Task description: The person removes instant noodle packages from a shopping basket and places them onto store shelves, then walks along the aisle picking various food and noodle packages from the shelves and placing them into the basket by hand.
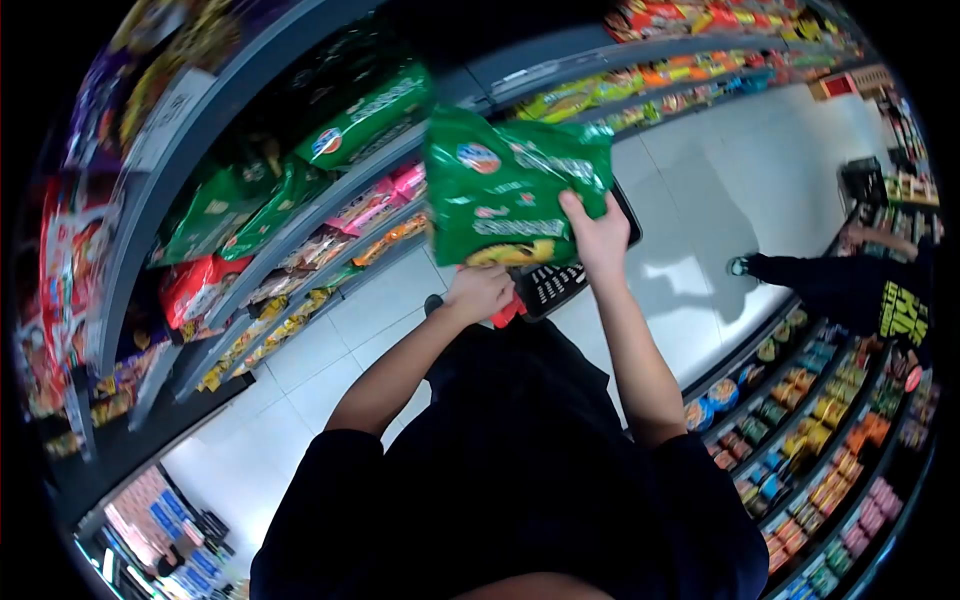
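Observation:
A large green snack bag (500,185) is held up in front of me, above a black basket. My right hand (600,235) grips its right side, thumb on the front face. Just under the bag's lower left edge, my left hand (480,293) is closed beside a red part of the basket; what its fingers hold is hard to make out. The black basket (552,285) shows partly below and behind the bag. More green bags (375,115) lie on the shelf to the left.
Shelves with colourful packets (375,205) run along the left and top. Another person in dark clothes (850,290) stands at the right, by shelves of small packaged goods (800,440). A pale tiled floor (690,190) lies between the shelves.

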A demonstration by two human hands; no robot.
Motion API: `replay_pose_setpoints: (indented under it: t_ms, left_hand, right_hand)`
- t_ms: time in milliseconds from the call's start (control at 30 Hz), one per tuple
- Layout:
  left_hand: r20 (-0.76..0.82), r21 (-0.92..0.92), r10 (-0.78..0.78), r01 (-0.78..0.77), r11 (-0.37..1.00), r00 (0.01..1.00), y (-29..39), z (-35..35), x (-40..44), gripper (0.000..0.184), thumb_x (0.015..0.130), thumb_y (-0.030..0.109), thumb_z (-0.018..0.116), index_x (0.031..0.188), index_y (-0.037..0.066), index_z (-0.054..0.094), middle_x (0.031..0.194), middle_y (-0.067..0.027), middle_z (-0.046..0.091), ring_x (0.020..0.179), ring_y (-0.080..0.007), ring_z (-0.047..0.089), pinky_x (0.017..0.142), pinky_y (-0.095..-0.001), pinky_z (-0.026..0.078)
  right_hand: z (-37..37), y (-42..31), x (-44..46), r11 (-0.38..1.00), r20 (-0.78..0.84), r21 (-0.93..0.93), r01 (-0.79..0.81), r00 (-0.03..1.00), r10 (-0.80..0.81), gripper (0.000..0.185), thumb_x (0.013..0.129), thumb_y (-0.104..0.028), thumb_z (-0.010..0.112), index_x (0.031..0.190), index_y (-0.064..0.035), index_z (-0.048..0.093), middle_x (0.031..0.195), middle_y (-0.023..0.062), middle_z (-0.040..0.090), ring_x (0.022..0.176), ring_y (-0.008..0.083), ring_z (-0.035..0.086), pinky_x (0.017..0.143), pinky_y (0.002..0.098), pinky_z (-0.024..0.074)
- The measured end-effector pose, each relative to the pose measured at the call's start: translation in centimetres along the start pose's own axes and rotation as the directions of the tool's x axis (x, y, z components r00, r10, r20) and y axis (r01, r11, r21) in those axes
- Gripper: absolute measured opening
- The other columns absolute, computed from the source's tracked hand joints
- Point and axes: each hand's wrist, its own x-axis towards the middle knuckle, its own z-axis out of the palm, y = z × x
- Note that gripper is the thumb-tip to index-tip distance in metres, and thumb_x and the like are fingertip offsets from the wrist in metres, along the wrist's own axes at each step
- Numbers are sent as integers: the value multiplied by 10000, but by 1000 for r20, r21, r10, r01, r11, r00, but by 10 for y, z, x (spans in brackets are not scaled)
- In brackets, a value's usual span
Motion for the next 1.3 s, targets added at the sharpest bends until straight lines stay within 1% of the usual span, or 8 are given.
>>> replay_pose_setpoints:
  t_ms: [300, 533, 767, 833, 967, 1133, 1233, 1300]
  left_hand:
    - [148, 168, -158, 133, 977, 976, 12, -23, 1, 167, 798, 173, 600, 682, 58, 631, 684, -78, 595, 675, -262, 581, 730, -367, 442]
    - [396, 367, -298, 147, 918, 869, 7, -12, 8, 320, 823, 251, 539, 556, 92, 615, 604, -47, 610, 650, -217, 580, 758, -347, 397]
    - [427, 384, -379, 215, 898, 821, 7, -10, 11, 290, 829, 244, 541, 593, 101, 630, 639, -26, 616, 694, -201, 588, 804, -331, 398]
    - [434, 395, -397, 225, 891, 809, 4, -6, 8, 308, 850, 260, 516, 619, 104, 647, 663, -24, 621, 731, -202, 580, 829, -328, 384]
    - [401, 396, -385, 222, 891, 831, 7, -8, 10, 288, 829, 250, 550, 592, 108, 631, 636, -21, 610, 693, -195, 585, 810, -317, 396]
    - [440, 385, -346, 174, 906, 829, 7, -6, 5, 273, 806, 246, 506, 596, 144, 647, 643, -17, 625, 689, -194, 587, 802, -333, 367]
    - [490, 455, -323, 78, 887, 810, 5, -1, -1, 187, 731, 248, 539, 610, 156, 650, 663, -14, 643, 695, -203, 604, 753, -354, 384]
    - [481, 445, -265, 28, 895, 836, 6, -9, -4, 157, 719, 240, 561, 625, 166, 664, 670, -8, 645, 714, -193, 611, 750, -355, 400]
  right_hand:
    - [-118, 165, -51, 865, -239, -187, -466, 875, 420, 438, 762, -382, 775, 1012, -32, 693, 890, 111, 719, 805, 177, 671, 771, 326, 511]
    - [-29, 290, -1, 711, -153, -397, -580, 806, 572, 608, 710, -601, 708, 1015, -74, 706, 942, 172, 703, 927, 317, 670, 827, 405, 501]
    - [104, 393, 41, 562, -236, -234, -794, 607, 759, 730, 757, -637, 663, 1190, -52, 611, 1139, 152, 644, 1047, 298, 616, 879, 400, 505]
    - [122, 415, 48, 289, 207, 215, -933, 332, 920, 748, 863, -668, 494, 1302, -63, 480, 1210, 114, 549, 1094, 311, 561, 775, 482, 532]
    - [175, 537, 28, 431, 290, -403, -808, 334, 897, 814, 909, -612, 401, 1379, 53, 385, 1293, 230, 537, 1146, 376, 544, 960, 422, 441]
    - [129, 415, -4, 839, 410, -389, -379, 745, 527, 521, 836, -416, 619, 1111, 22, 557, 1144, 292, 592, 1080, 447, 548, 929, 462, 441]
    - [92, 337, -30, 621, 660, -95, -778, 418, 625, 284, 922, -344, 567, 1023, -82, 610, 956, 40, 671, 749, 93, 646, 584, 237, 432]
    - [78, 272, -44, 551, 667, -129, -825, 339, 663, 424, 913, -371, 575, 1231, -96, 524, 1099, 64, 659, 939, 145, 655, 676, 249, 463]
